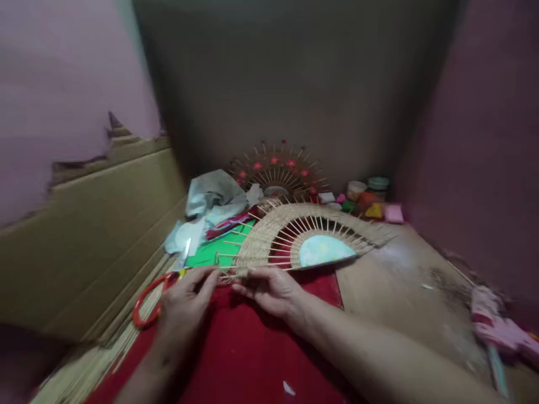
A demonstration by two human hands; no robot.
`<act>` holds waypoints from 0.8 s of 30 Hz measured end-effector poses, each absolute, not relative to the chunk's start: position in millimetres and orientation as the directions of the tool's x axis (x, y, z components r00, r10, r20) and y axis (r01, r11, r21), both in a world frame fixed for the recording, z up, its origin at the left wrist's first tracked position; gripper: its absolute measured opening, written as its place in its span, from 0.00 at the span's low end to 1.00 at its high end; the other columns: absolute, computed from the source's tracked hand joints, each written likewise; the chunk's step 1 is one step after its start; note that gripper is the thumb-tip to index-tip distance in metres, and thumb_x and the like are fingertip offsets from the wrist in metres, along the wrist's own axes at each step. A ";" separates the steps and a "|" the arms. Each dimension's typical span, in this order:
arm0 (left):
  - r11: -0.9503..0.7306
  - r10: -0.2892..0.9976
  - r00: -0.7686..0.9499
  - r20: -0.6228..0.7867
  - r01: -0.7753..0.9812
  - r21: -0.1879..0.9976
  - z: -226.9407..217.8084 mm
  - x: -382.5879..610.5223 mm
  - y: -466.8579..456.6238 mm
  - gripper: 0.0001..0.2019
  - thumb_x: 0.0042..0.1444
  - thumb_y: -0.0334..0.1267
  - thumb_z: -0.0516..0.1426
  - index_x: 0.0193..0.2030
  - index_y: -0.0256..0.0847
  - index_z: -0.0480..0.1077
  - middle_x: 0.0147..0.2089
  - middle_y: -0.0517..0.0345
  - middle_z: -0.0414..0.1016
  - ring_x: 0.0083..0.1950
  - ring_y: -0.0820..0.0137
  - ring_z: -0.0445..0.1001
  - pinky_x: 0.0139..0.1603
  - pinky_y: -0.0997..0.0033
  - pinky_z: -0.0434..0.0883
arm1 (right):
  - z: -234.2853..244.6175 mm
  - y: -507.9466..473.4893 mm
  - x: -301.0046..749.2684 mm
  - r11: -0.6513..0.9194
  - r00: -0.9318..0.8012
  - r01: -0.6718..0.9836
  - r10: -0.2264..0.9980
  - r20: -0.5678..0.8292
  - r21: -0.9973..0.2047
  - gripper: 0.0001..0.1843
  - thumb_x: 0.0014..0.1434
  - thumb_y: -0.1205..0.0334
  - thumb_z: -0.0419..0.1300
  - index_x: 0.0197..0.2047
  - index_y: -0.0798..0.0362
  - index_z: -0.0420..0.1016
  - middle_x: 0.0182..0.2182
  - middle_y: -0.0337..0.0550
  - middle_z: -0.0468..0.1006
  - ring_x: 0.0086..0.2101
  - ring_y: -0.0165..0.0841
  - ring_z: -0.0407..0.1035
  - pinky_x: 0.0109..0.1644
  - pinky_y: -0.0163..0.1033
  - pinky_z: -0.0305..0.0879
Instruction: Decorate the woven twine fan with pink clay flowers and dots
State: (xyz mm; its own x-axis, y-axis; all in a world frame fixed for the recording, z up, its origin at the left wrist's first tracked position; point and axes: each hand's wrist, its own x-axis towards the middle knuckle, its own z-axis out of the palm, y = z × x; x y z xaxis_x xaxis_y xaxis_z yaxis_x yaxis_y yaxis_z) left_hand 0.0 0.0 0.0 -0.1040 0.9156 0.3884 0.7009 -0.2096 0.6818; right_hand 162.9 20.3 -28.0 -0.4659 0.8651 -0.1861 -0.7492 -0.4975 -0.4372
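A half-round woven fan (259, 247) of thin sticks and straw-coloured cord, with a pale blue half-disc at its centre, lies in front of me. My right hand (273, 289) is closed, its thumb and fingers pinching the fan's lower left edge. Just left of it, my left hand (189, 294) is closed too, thumb and forefinger pinched on the cord (226, 278) at the fan's corner. The exact grip is partly hidden and blurred. Red-handled scissors (138, 314) lie beside my left hand, partly behind it.
Beneath the fan are a red sheet (252, 348) and a green sheet (206, 255). A crumpled plastic bag (214, 193) sits at the back left. A second fan with pink flowers (273, 161) leans at the back wall. Small jars (378, 185) stand back right; cardboard (113, 219) lines the left.
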 end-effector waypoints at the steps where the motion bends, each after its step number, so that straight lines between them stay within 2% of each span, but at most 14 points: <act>1: -0.204 0.914 -0.111 0.390 0.705 0.679 1.3 1.5 0.8 0.14 0.49 0.50 0.55 0.35 0.45 0.75 0.37 0.61 0.78 0.40 0.66 0.75 0.41 0.74 0.69 | -27.6 20.5 163.7 -0.492 -0.462 -0.752 0.868 -0.181 -0.439 0.09 0.51 0.79 0.53 0.26 0.61 0.71 0.24 0.47 0.79 0.29 0.33 0.75 0.42 0.39 0.71; 7: -0.201 0.893 -0.142 0.427 0.723 0.661 3.4 4.6 4.6 0.16 0.47 0.53 0.55 0.33 0.44 0.75 0.35 0.59 0.78 0.38 0.64 0.75 0.41 0.73 0.69 | -25.9 22.3 165.4 -0.480 -0.453 -0.761 0.875 -0.173 -0.437 0.08 0.53 0.78 0.53 0.26 0.61 0.71 0.23 0.47 0.78 0.28 0.32 0.74 0.40 0.39 0.71; 16: -0.213 0.871 -0.154 0.466 0.737 0.642 -0.1 3.8 5.6 0.17 0.48 0.53 0.55 0.36 0.45 0.73 0.37 0.59 0.77 0.40 0.64 0.75 0.43 0.71 0.69 | -27.9 25.2 164.6 -0.491 -0.464 -0.763 0.869 -0.174 -0.421 0.08 0.54 0.77 0.52 0.27 0.63 0.70 0.22 0.48 0.76 0.26 0.33 0.74 0.39 0.40 0.71; 20: -0.178 0.882 -0.184 0.433 0.722 0.669 0.5 3.6 7.2 0.16 0.47 0.52 0.56 0.36 0.45 0.73 0.36 0.59 0.77 0.39 0.63 0.74 0.42 0.69 0.68 | -26.3 25.4 164.9 -0.479 -0.452 -0.767 0.875 -0.170 -0.427 0.10 0.55 0.78 0.51 0.26 0.62 0.70 0.22 0.48 0.77 0.26 0.33 0.74 0.38 0.40 0.71; 24: -0.151 0.891 -0.236 0.388 0.651 0.744 -0.8 1.4 13.8 0.19 0.44 0.53 0.58 0.38 0.41 0.72 0.34 0.57 0.76 0.36 0.63 0.73 0.38 0.68 0.68 | -23.1 25.1 166.8 -0.465 -0.447 -0.768 0.882 -0.150 -0.440 0.09 0.54 0.78 0.53 0.26 0.62 0.71 0.22 0.49 0.77 0.26 0.33 0.75 0.38 0.40 0.71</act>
State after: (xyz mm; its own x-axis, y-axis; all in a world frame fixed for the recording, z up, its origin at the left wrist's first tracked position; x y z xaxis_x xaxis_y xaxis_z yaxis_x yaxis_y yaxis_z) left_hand 1.4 13.8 -0.8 -0.2364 0.8907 0.3883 0.6510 -0.1515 0.7438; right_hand 166.8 25.1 -23.1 -0.4471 0.8818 -0.1502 -0.7682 -0.4646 -0.4404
